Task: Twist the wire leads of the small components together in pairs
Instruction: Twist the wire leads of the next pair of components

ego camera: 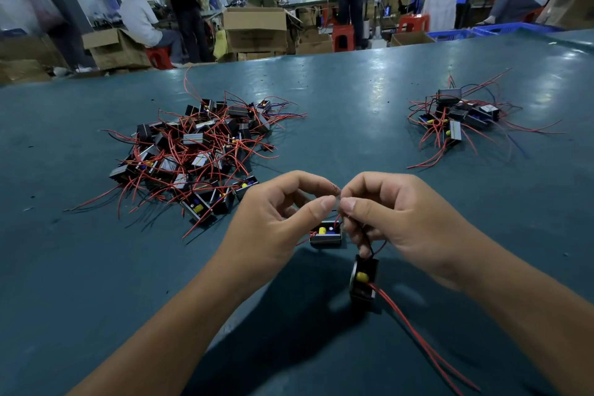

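Note:
My left hand [283, 219] and my right hand [395, 219] meet fingertip to fingertip above the green table [353, 90]. Both pinch the thin bare wire ends [337, 199] between thumb and forefinger. Just below the fingertips lies one small black component [325, 234] with a yellow part inside, flat on the table. A second black component [364, 281] hangs or leans below my right hand, its black lead running up into my curled fingers. Two long red leads [418, 337] trail from it toward the lower right.
A large pile of black components with tangled red wires [193, 151] lies at the left middle of the table. A smaller pile [456, 119] sits at the far right. Beyond the table's far edge are cardboard boxes, red stools and several people.

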Demonstrator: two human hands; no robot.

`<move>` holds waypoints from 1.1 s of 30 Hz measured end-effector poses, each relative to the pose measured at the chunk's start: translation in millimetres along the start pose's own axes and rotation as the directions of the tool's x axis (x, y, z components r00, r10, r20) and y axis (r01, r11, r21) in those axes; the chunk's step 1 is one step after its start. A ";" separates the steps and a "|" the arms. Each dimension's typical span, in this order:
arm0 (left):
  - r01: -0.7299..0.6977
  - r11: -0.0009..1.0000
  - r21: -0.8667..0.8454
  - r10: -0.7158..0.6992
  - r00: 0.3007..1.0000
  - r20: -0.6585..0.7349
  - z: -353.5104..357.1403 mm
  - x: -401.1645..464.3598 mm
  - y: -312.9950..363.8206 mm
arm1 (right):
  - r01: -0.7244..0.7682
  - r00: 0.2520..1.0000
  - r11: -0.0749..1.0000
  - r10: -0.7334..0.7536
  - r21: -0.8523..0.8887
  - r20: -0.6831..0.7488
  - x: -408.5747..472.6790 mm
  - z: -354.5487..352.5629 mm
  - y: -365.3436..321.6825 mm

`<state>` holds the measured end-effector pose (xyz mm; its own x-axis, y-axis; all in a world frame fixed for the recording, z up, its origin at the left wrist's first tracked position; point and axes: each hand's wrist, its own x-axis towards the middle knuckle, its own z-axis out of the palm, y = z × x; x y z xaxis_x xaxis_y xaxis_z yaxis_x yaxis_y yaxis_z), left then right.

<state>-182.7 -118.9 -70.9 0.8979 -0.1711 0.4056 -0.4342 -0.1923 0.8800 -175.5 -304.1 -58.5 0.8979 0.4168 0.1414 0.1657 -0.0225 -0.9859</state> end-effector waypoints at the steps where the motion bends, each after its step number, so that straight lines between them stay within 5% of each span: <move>1: -0.005 1.000 0.003 0.005 1.000 -0.008 0.2 0.2 -1.0 | 0.001 1.000 1.000 -0.001 0.000 0.000 0.1 0.4 0.2; 9: 0.009 0.999 0.030 -0.008 0.999 -0.031 2.2 0.1 -4.2 | 0.101 0.991 0.978 -0.114 -0.182 -0.064 -0.8 4.5 6.4; 15: 0.125 0.984 -0.126 -0.133 0.990 -0.053 7.3 -1.2 -6.0 | 0.253 0.915 0.787 -0.383 -0.563 -0.125 -3.7 10.5 9.5; 27: -0.118 0.917 0.382 0.127 0.992 0.003 -0.4 -2.0 1.7 | 0.222 0.939 0.849 -0.318 -0.479 -0.127 1.3 7.8 15.8; 33: -0.158 0.882 0.445 0.169 0.985 0.014 -0.8 -2.0 1.8 | 0.193 0.958 0.884 -0.263 -0.426 -0.112 2.8 7.1 15.9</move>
<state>-185.2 -118.2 -69.9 0.8104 -0.2147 0.5452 -0.5567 -0.5722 0.6022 -173.1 -296.8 -74.5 0.8624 0.3037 0.4050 0.4935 -0.3261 -0.8063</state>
